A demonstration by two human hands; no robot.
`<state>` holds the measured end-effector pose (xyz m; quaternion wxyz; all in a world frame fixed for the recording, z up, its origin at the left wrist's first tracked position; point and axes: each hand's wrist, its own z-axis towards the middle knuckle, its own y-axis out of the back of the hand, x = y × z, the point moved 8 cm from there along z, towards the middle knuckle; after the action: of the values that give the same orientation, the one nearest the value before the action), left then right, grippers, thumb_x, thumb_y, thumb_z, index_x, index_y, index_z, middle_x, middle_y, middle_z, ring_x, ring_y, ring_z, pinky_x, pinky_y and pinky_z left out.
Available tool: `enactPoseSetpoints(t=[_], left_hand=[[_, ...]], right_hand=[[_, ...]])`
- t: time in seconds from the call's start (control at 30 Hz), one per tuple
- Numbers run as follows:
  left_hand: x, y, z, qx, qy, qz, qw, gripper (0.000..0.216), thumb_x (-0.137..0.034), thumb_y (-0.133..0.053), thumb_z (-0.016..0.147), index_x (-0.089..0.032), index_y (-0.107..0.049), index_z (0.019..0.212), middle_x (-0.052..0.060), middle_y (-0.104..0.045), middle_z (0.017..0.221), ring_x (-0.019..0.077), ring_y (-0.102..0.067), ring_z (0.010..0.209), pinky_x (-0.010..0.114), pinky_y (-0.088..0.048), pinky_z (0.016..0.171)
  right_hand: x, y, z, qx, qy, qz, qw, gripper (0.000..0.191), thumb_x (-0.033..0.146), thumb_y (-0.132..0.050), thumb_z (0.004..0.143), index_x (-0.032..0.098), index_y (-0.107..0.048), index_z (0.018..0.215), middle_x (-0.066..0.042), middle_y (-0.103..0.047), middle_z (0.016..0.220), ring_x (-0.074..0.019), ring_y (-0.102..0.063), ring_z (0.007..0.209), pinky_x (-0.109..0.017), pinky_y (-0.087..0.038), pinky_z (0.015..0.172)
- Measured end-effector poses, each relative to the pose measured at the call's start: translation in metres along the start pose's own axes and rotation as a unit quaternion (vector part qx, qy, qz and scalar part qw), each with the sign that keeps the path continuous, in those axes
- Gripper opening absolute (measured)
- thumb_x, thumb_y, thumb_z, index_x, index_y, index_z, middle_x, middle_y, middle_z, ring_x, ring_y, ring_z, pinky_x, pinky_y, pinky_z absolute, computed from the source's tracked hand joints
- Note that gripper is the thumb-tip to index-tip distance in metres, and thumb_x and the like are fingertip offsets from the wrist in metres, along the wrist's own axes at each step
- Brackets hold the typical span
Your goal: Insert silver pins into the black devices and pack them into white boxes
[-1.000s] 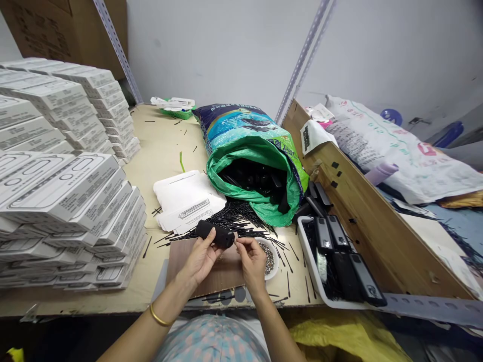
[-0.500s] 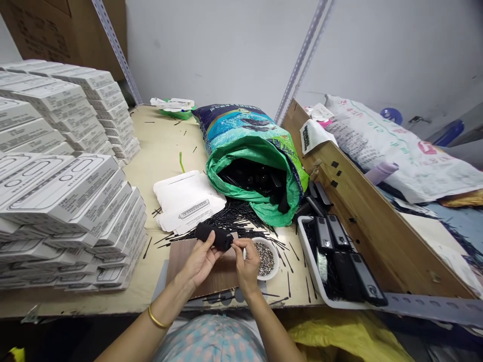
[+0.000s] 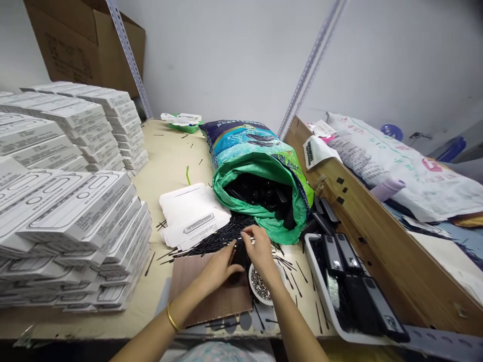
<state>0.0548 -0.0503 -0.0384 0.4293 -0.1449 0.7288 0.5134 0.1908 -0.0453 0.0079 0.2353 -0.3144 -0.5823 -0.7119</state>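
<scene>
Over the brown board (image 3: 192,281), a black cylindrical piece (image 3: 240,255) stands between my hands, partly hidden by them. My left hand (image 3: 219,266) curls round its left side, thumb in front. My right hand (image 3: 259,249) is at its upper right end, fingertips pinched together; whatever they hold is too small to make out. Just behind lies a heap of thin black sticks (image 3: 211,239). Under my right wrist is a white bowl (image 3: 260,284) of small shiny metal parts.
Stacked white boxes (image 3: 75,211) fill the left side. A green-lined sack (image 3: 260,166) of black parts lies behind the sticks. To the right are a white tray (image 3: 320,296) with black devices and a wooden partition (image 3: 377,241). Flat white cartons (image 3: 194,216) lie left of the sack.
The black piece has gone from lying sideways in my left hand to a steeper pose lower over the board. My right hand has moved up and forward. The camera view has shifted slightly.
</scene>
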Motion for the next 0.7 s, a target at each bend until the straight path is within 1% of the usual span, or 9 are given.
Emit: enactPoseSetpoints(t=[0.13, 0.27, 0.37, 0.47, 0.5, 0.57, 0.6, 0.67, 0.7], left_hand=[[0.048, 0.069, 0.005, -0.126, 0.065, 0.145, 0.979, 0.056, -0.017, -0.06, 0.081, -0.006, -0.046, 0.135, 0.023, -0.045, 0.135, 0.0349, -0.039, 0.128, 0.049, -0.029, 0.107], [0.084, 0.098, 0.008, -0.156, 0.109, 0.218, 0.957, 0.067, 0.002, -0.059, 0.071, -0.006, -0.047, 0.136, 0.025, -0.041, 0.136, 0.0403, -0.035, 0.126, 0.053, -0.032, 0.101], [0.083, 0.107, 0.016, -0.15, 0.101, 0.215, 0.96, 0.072, -0.004, -0.064, 0.07, -0.009, -0.044, 0.139, 0.024, -0.045, 0.129, 0.0394, -0.039, 0.121, 0.055, -0.034, 0.098], [0.062, 0.114, 0.02, -0.11, 0.054, 0.177, 0.977, 0.054, -0.02, -0.064, 0.078, -0.012, -0.054, 0.13, 0.019, -0.05, 0.126, 0.0336, -0.044, 0.119, 0.051, -0.032, 0.103], [0.052, 0.112, 0.019, -0.074, 0.03, 0.145, 0.986, 0.045, -0.028, -0.061, 0.081, -0.014, -0.06, 0.124, 0.016, -0.052, 0.125, 0.0305, -0.047, 0.117, 0.046, -0.033, 0.104], [0.036, 0.094, 0.01, 0.044, 0.028, -0.047, 0.998, 0.044, -0.045, -0.059, 0.083, -0.016, -0.064, 0.115, 0.011, -0.058, 0.122, 0.0268, -0.053, 0.113, 0.039, -0.039, 0.101], [0.029, 0.08, 0.001, 0.108, 0.046, -0.175, 0.978, 0.052, -0.055, -0.057, 0.082, -0.015, -0.064, 0.114, 0.011, -0.06, 0.119, 0.0264, -0.055, 0.11, 0.038, -0.042, 0.098], [0.013, 0.05, -0.02, 0.199, 0.103, -0.41, 0.884, 0.074, -0.072, -0.056, 0.073, -0.01, -0.061, 0.115, 0.015, -0.062, 0.114, 0.0268, -0.06, 0.103, 0.037, -0.048, 0.089], [0.008, 0.038, -0.029, 0.209, 0.131, -0.489, 0.837, 0.082, -0.076, -0.059, 0.067, -0.008, -0.06, 0.114, 0.018, -0.063, 0.111, 0.0259, -0.063, 0.096, 0.035, -0.051, 0.083]], right_hand=[[0.009, -0.065, 0.051, 0.08, -0.023, -0.045, 0.996, 0.009, 0.02, -0.058, 0.083, 0.014, -0.063, 0.088, -0.012, -0.064, 0.094, -0.0261, -0.053, 0.099, -0.035, -0.037, 0.087], [-0.001, -0.112, 0.077, 0.1, -0.079, -0.034, 0.991, 0.035, 0.017, -0.074, 0.067, 0.008, -0.062, 0.099, -0.019, -0.061, 0.105, -0.0299, -0.054, 0.098, -0.037, -0.038, 0.083], [-0.005, -0.115, 0.085, 0.12, -0.074, 0.013, 0.99, 0.019, 0.014, -0.073, 0.066, 0.011, -0.061, 0.081, -0.011, -0.063, 0.087, -0.0223, -0.056, 0.082, -0.031, -0.039, 0.075], [0.002, -0.085, 0.086, 0.114, -0.017, 0.078, 0.99, 0.011, 0.016, -0.066, 0.073, 0.015, -0.056, 0.07, -0.004, -0.06, 0.077, -0.0188, -0.053, 0.081, -0.029, -0.037, 0.076], [0.007, -0.071, 0.084, 0.11, 0.007, 0.102, 0.989, 0.01, 0.018, -0.065, 0.074, 0.016, -0.056, 0.071, -0.004, -0.06, 0.079, -0.0189, -0.052, 0.084, -0.029, -0.036, 0.079], [0.019, -0.048, 0.077, 0.127, 0.06, 0.156, 0.978, 0.01, 0.021, -0.066, 0.075, 0.017, -0.057, 0.072, -0.004, -0.062, 0.083, -0.0191, -0.052, 0.089, -0.031, -0.036, 0.085], [0.026, -0.039, 0.072, 0.148, 0.084, 0.187, 0.968, 0.011, 0.023, -0.067, 0.074, 0.017, -0.057, 0.071, -0.004, -0.063, 0.084, -0.0189, -0.052, 0.09, -0.032, -0.036, 0.087], [0.036, -0.028, 0.059, 0.199, 0.119, 0.25, 0.94, 0.019, 0.029, -0.069, 0.073, 0.017, -0.055, 0.069, -0.003, -0.064, 0.081, -0.0184, -0.056, 0.085, -0.032, -0.04, 0.085], [0.038, -0.025, 0.052, 0.219, 0.126, 0.28, 0.926, 0.024, 0.033, -0.069, 0.073, 0.017, -0.053, 0.068, -0.003, -0.064, 0.08, -0.0183, -0.057, 0.082, -0.032, -0.043, 0.082]])
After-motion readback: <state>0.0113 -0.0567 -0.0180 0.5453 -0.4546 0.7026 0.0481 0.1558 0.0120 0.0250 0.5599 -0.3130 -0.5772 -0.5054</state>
